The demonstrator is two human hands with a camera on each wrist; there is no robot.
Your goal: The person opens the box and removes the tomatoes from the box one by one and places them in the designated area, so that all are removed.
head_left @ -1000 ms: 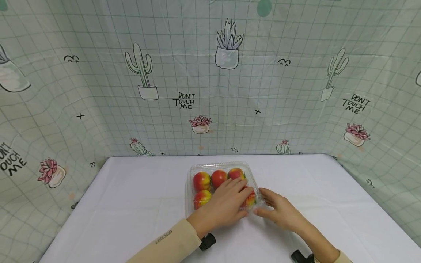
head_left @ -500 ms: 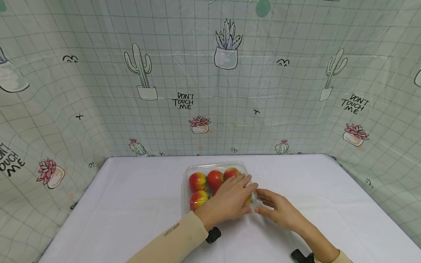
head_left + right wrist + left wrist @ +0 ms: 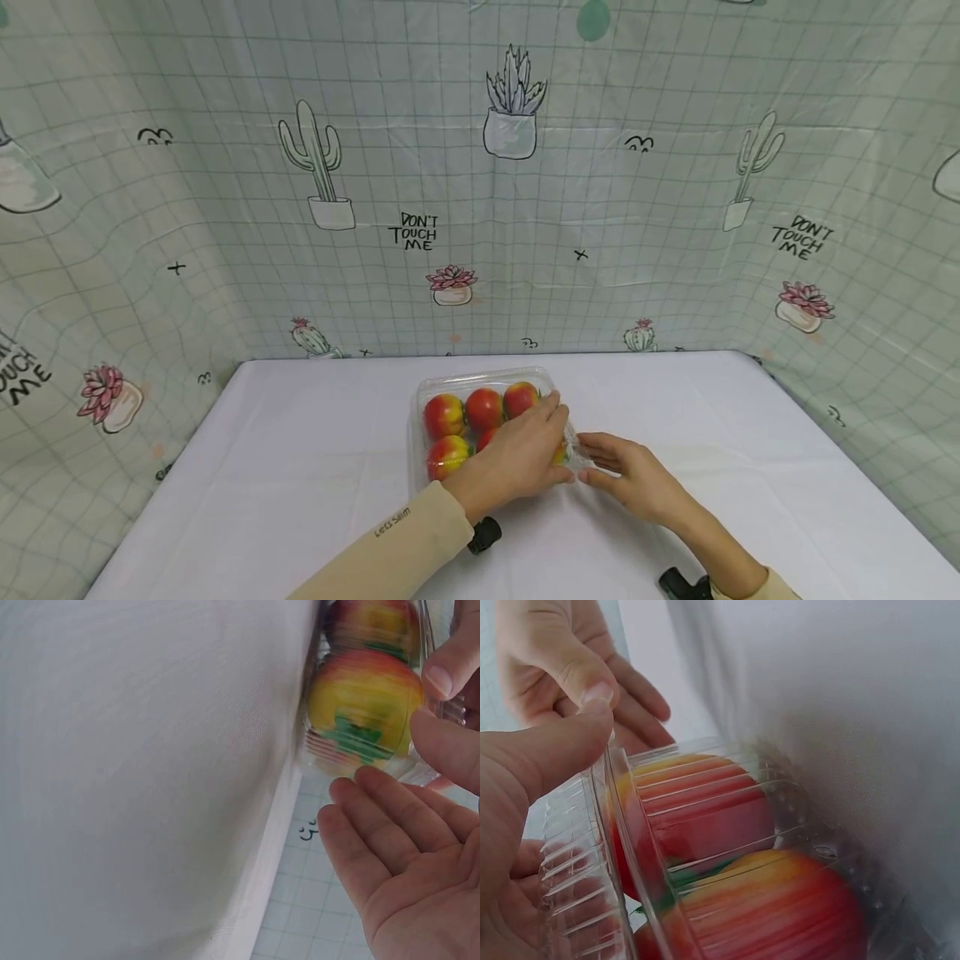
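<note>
A clear plastic clamshell box (image 3: 480, 380) lies closed on the table, filled with rows of round red-and-yellow fruits (image 3: 443, 417) whose exact kind I cannot tell. My left hand (image 3: 517, 457) rests across the right part of the lid, hiding some fruits. In the left wrist view its thumb lies at the rim of the box (image 3: 630, 855), close to the right thumb. My right hand (image 3: 637, 479) is at the right front corner, thumb near the rim. In the right wrist view its fingers (image 3: 386, 817) are extended beside the box's end wall, with a green leaf showing inside.
White cloth covers the table (image 3: 315, 467), which ends at a patterned curtain (image 3: 480, 200) with cactus drawings behind it. Dark wrist devices (image 3: 483, 535) sit near both wrists.
The box has slid slightly left in the head view. My left hand has shifted a little, and its fingers have drawn closer together near the right edge. The right hand has barely moved.
</note>
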